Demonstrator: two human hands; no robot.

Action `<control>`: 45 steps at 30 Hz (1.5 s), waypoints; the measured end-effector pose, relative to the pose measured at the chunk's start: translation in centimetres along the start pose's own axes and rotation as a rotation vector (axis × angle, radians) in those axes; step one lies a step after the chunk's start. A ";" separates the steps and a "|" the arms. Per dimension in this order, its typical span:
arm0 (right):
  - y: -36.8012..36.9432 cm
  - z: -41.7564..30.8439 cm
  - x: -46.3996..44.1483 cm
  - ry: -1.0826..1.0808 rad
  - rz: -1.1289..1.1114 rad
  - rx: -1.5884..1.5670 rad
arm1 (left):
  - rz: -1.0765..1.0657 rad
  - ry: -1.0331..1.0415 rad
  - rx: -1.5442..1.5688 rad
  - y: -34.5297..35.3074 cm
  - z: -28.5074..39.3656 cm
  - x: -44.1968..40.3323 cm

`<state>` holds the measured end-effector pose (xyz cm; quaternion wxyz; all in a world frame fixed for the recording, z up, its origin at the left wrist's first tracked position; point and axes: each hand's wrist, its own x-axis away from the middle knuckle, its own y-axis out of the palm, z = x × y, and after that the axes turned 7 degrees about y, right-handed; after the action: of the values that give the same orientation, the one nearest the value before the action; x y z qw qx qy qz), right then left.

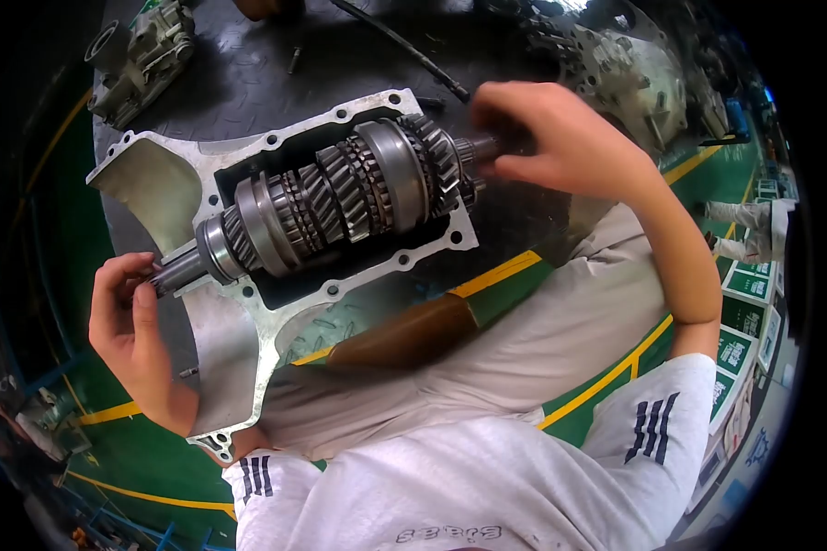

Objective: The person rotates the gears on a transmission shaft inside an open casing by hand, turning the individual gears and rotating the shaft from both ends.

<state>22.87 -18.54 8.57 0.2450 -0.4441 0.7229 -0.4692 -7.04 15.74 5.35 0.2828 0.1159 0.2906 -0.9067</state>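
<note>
A gear shaft (345, 188), stacked with several toothed gears and smooth steel rings, lies lengthwise in an open gearbox housing (342, 114) of pale cast metal. At its thin left end, my left hand (130, 331) is closed, with fingertips and thumb pinching the bare splined tip. Around the opposite end curls my right hand (565, 138), thumb below and fingers above the short splined stub. The fingertips of that hand are partly in shadow. Dark space shows between the gears and the housing walls; the underside of the shaft is hidden.
The housing rests on a dark tread-plate bench (239, 55). A cast metal part (142, 60) stands at the back left, a larger casting (629, 78) at the back right. A long dark rod (404, 48) and a small pin (295, 61) lie behind the housing.
</note>
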 end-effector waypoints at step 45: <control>1.0 -0.1 0.5 0.034 -0.025 0.049 | -0.084 -0.007 -0.085 -0.1 1.3 0.2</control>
<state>22.09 -18.76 7.72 0.2373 -0.4391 0.7096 -0.4973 -7.38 14.96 6.36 0.2500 0.0884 0.3324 -0.9051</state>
